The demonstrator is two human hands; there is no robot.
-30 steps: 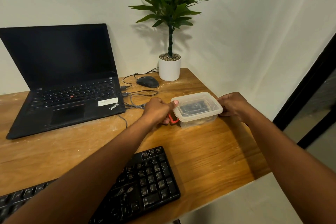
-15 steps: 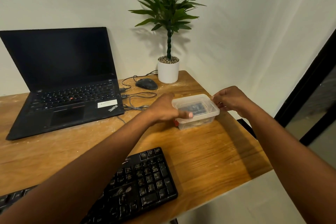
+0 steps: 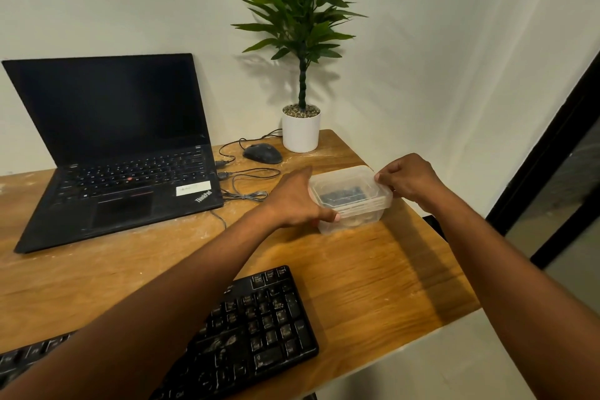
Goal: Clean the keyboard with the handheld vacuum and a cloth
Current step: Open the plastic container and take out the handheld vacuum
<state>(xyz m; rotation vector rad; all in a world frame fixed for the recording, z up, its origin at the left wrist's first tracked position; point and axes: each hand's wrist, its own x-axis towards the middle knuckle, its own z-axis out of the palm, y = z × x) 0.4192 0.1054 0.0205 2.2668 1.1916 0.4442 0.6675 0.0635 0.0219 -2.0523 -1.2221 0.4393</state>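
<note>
A person's two bare arms reach over a wooden desk [image 3: 373,276] toward a clear plastic container [image 3: 352,201] standing near the desk's right edge, toward the far right corner. The left hand [image 3: 293,201] holds the container's near-left side, thumb pressed along its front wall and fingers wrapped round its far side. The right hand [image 3: 407,182] pinches the far-right corner of the translucent lid [image 3: 349,187], fingers curled on the rim. The lid looks slightly lifted at that corner, though this is hard to confirm. Something dark lies inside; what it is cannot be told.

The step appears to be opening the container. To do it well, the left hand should keep the base pinned to the desk while the right peels the lid upward from its corner, gently, so the light tub does not tip or slide off the nearby edge.

The black keyboard [image 3: 246,328] to be cleaned lies at the desk's near edge, beneath the left forearm, well apart from both hands. Neither vacuum nor cloth is visible. An open laptop [image 3: 123,156], a mouse [image 3: 263,153] and a potted plant [image 3: 300,130] sit along the far edge.
</note>
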